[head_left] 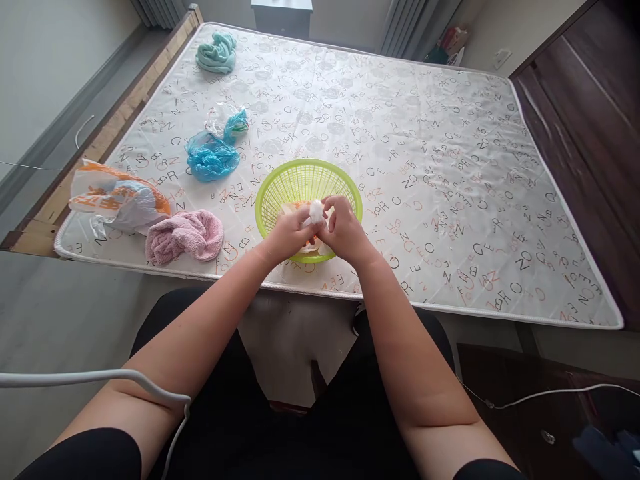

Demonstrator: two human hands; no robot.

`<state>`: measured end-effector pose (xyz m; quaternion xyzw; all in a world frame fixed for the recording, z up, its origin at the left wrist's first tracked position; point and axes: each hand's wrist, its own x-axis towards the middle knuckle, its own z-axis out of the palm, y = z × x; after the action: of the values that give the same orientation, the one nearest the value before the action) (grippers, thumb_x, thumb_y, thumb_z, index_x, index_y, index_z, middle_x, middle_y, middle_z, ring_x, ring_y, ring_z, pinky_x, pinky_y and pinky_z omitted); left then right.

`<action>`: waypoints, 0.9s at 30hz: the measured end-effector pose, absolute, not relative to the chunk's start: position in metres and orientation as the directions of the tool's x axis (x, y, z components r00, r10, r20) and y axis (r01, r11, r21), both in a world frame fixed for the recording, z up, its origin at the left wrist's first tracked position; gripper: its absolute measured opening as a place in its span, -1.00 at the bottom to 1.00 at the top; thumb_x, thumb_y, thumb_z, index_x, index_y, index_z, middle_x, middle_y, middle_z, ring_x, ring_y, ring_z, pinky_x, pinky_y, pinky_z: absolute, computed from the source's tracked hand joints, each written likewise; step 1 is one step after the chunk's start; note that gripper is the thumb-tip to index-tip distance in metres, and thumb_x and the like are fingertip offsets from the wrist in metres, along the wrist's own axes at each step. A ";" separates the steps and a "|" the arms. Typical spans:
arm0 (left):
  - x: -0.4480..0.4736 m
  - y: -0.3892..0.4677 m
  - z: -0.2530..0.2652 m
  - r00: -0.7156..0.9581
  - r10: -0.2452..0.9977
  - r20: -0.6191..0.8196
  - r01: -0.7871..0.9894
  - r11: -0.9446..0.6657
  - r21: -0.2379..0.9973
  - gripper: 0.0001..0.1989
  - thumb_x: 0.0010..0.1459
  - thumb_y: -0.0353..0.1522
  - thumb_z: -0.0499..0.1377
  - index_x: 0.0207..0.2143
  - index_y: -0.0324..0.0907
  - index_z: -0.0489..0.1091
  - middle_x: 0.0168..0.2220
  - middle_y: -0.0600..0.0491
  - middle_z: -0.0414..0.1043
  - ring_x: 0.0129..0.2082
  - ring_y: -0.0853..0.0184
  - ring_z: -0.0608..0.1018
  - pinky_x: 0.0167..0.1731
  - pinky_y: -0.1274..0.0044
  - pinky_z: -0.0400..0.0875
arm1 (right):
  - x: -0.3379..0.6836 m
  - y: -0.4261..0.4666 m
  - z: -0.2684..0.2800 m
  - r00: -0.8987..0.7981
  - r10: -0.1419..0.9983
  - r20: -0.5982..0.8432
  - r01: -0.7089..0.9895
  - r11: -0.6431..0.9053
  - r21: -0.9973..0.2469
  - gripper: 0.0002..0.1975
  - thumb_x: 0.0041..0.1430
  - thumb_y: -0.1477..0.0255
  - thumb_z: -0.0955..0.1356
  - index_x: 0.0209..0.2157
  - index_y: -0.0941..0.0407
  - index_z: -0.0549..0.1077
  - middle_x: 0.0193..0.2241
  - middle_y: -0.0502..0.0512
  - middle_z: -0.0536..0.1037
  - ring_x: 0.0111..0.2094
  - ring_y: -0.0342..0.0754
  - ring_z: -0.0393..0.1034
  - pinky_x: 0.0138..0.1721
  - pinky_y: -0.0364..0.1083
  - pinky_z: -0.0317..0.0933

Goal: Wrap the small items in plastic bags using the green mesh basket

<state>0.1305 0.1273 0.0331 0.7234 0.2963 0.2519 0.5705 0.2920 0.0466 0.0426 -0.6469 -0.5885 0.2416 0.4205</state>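
Note:
Both my hands meet over a lime-green plastic basket (260, 212) with a slotted wall. A small crumpled white wad (317, 212), which looks like thin plastic, sits pinched between the fingers of my left hand (290, 233) and my right hand (345, 230). The fingers of both are curled in and closed. Beneath them, white and orange plastic (313, 245) shows in the basket, mostly covered by my hands.
The basket stands near the front edge of a letter-printed mattress (425, 200). On its left lie a pink towel (185, 237), an orange-and-white plastic bag (123, 199), a blue plastic bag (213, 157) and a green towel (217, 53). A white cable (100, 379) crosses my left arm.

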 end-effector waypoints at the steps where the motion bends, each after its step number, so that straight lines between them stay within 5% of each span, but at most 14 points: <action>1: 0.130 0.127 0.032 0.689 0.716 0.116 0.160 -0.306 0.938 -0.77 0.32 -0.19 0.31 -0.11 -0.15 0.54 -0.18 -0.03 0.55 -0.18 0.25 0.63 -0.14 0.41 0.56 | 0.293 0.046 0.042 0.171 0.975 0.144 0.571 0.021 -0.821 -0.70 0.22 0.39 0.42 -0.02 -0.01 0.39 0.01 0.13 0.53 -0.14 0.01 0.42 -0.06 0.05 0.41; 4: 0.128 0.125 0.030 0.670 0.650 0.357 0.148 -0.589 0.795 -0.87 0.26 -0.29 0.35 -0.16 -0.10 0.59 0.02 -0.08 0.52 0.13 0.13 0.54 0.18 0.25 0.46 | 0.294 0.046 0.043 0.136 0.990 0.044 0.624 -0.051 -0.780 -0.65 0.20 0.42 0.40 0.04 -0.02 0.42 -0.15 0.10 0.61 -0.11 0.10 0.47 -0.05 0.08 0.39; 10: 0.126 0.124 0.030 0.665 0.563 0.491 0.046 -0.687 0.725 -0.92 0.30 -0.29 0.34 -0.18 -0.06 0.60 -0.09 -0.05 0.55 -0.02 0.19 0.58 0.12 0.27 0.48 | 0.291 0.046 0.040 0.257 0.966 -0.011 0.699 -0.194 -0.688 -0.58 0.20 0.45 0.37 0.09 -0.04 0.51 -0.12 0.17 0.67 -0.15 0.21 0.52 -0.10 0.15 0.39; 14: 0.126 0.127 0.028 0.687 0.546 0.480 -0.004 -0.657 0.754 -0.91 0.33 -0.28 0.32 -0.20 -0.10 0.59 -0.10 -0.06 0.57 -0.05 0.22 0.60 0.07 0.32 0.48 | 0.290 0.047 0.036 0.237 0.972 -0.007 0.644 -0.163 -0.748 -0.73 0.25 0.40 0.34 -0.03 -0.04 0.55 -0.10 0.14 0.68 -0.13 0.19 0.53 -0.08 0.13 0.40; 19: 0.125 0.128 0.029 0.685 0.611 0.396 0.100 -0.617 0.781 -0.86 0.37 -0.25 0.27 -0.18 -0.12 0.57 -0.09 -0.07 0.59 -0.03 0.20 0.59 0.10 0.31 0.46 | 0.290 0.050 0.039 0.413 0.910 -0.040 0.503 -0.265 -0.823 -0.84 0.20 0.32 0.40 -0.18 0.02 0.42 -0.27 0.11 0.63 -0.28 0.10 0.46 -0.22 0.06 0.38; 24: 0.118 0.131 0.033 0.709 0.616 0.343 0.148 -0.605 0.782 -0.82 0.37 -0.21 0.27 -0.18 -0.12 0.56 -0.08 -0.08 0.61 -0.04 0.20 0.59 0.06 0.34 0.48 | 0.305 0.042 0.056 0.154 0.969 -0.194 0.281 -0.231 -0.931 -0.73 0.14 0.22 0.50 -0.23 0.03 0.43 -0.32 0.05 0.58 -0.33 0.01 0.44 -0.31 -0.02 0.34; 27: 0.112 0.137 0.038 0.702 0.621 0.348 0.130 -0.592 0.795 -0.77 0.40 -0.17 0.23 -0.16 -0.12 0.57 -0.04 -0.10 0.64 0.00 0.19 0.62 0.11 0.32 0.48 | 0.320 0.037 0.061 0.068 0.985 -0.157 0.148 -0.166 -0.975 -0.69 0.16 0.13 0.51 -0.28 0.03 0.44 -0.33 0.02 0.55 -0.33 -0.03 0.41 -0.32 -0.05 0.32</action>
<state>0.1116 0.1368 0.0379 0.8353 0.2246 0.3137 0.3915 0.3203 0.0370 0.0612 -0.5898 -0.4804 0.4848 0.4316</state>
